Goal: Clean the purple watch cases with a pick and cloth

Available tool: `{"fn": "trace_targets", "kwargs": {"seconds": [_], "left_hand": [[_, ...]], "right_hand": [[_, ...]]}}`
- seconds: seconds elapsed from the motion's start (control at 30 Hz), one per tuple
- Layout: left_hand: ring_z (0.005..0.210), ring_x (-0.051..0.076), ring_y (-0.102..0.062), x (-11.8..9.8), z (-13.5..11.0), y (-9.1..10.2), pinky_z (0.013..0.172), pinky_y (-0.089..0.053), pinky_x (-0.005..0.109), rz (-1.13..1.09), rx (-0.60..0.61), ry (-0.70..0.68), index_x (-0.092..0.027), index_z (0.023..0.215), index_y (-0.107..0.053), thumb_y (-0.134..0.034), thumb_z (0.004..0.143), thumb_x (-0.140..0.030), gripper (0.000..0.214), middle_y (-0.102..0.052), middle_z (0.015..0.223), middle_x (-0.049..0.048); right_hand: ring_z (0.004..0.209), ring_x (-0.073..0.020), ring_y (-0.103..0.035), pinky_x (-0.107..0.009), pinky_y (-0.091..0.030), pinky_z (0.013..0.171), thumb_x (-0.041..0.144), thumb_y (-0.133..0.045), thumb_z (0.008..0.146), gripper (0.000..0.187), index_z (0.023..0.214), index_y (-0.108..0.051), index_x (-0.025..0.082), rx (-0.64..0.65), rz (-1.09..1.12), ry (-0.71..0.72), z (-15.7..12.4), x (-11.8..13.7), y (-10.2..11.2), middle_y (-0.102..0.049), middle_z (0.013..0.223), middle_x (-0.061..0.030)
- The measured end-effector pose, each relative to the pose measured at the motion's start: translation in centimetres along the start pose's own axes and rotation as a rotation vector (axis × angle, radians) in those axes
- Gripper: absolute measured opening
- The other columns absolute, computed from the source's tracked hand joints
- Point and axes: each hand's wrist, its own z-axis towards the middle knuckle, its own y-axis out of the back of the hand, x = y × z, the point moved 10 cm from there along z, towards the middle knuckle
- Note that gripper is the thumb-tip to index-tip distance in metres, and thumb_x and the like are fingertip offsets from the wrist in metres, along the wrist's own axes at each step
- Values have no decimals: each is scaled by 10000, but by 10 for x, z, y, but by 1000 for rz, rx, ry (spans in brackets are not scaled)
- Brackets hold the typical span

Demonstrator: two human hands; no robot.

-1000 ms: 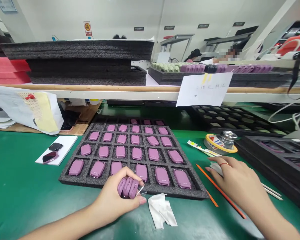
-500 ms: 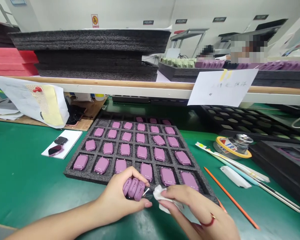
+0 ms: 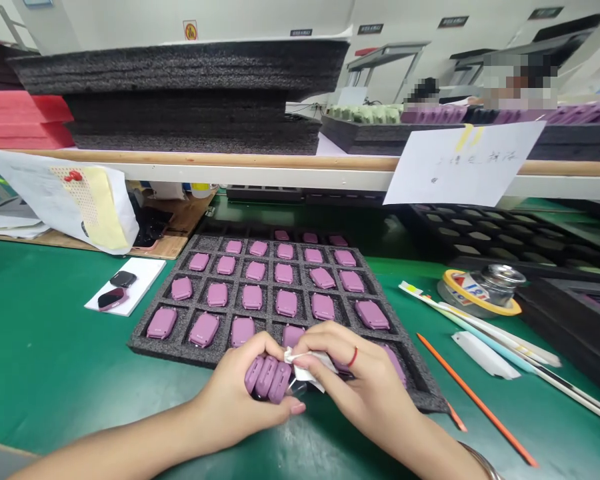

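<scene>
My left hand (image 3: 235, 390) is closed around three purple watch cases (image 3: 267, 380) standing side by side on edge. A small clear, shiny piece shows between them and the thumb; I cannot make out what it is. Pinched in the fingers of my right hand (image 3: 365, 380) is a crumpled white wipe (image 3: 314, 369), up against the left fingertips and beside the held cases. Under and behind both hands lies a black foam tray (image 3: 180, 345), its compartments holding many similar purple watch cases (image 3: 253, 297). My right hand covers part of the tray's front row.
Right of the tray lie an orange stick (image 3: 475, 397), several brushes (image 3: 517, 360) and a metal dispenser in a yellow-rimmed tape roll (image 3: 480, 293). Two watch cases (image 3: 113, 299) sit on a white pad at left. A shelf edge (image 3: 260, 173) with stacked black foam crosses behind.
My right hand has moved left and slightly up, bringing the wipe to the left fingertips and the held watch cases. The left hand keeps its grip. The view has shifted slightly.
</scene>
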Motion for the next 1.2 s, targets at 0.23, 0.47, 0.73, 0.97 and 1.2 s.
{"fn": "trace_targets", "kwargs": {"seconds": [0.23,0.47,0.73,0.97,1.2], "left_hand": [[819,167,-647,-6,0,-3,764,-513,300,-102,40,-42,-210,910,-581,-819,702,-176,318,-681,1023,40],[733,136,-535,-9,-1,0,699,-409,248,59,-1,-70,-210,843,-540,-818,676,-185,324,-589,787,-50],[678,124,-457,-8,0,-1,647,-355,238,93,18,-50,-219,846,-503,-819,664,-222,365,-545,761,-61],[670,118,-482,-11,1,-4,644,-370,225,78,34,-74,-216,818,-498,-809,670,-191,345,-567,746,-66],[606,95,-377,-6,0,-7,572,-303,214,110,68,-25,-224,832,-473,-820,672,-216,383,-474,697,-94]], "right_hand": [[701,-156,-690,-253,-553,628,224,-667,919,30,897,-685,217,-206,-12,-188,-1,-26,30,-725,797,-20],[715,-143,-668,-240,-566,640,123,-624,936,102,962,-665,213,-57,26,73,-2,17,1,-695,810,-25],[690,-134,-653,-226,-543,637,134,-613,931,92,886,-655,202,-87,-47,-1,-1,8,4,-681,784,-15],[726,-130,-649,-224,-546,662,115,-604,942,111,972,-638,217,-11,46,57,-5,21,-2,-662,818,-9],[743,-147,-660,-250,-563,677,105,-578,948,135,978,-639,221,-13,-26,60,-6,15,-2,-679,838,-22]]}}
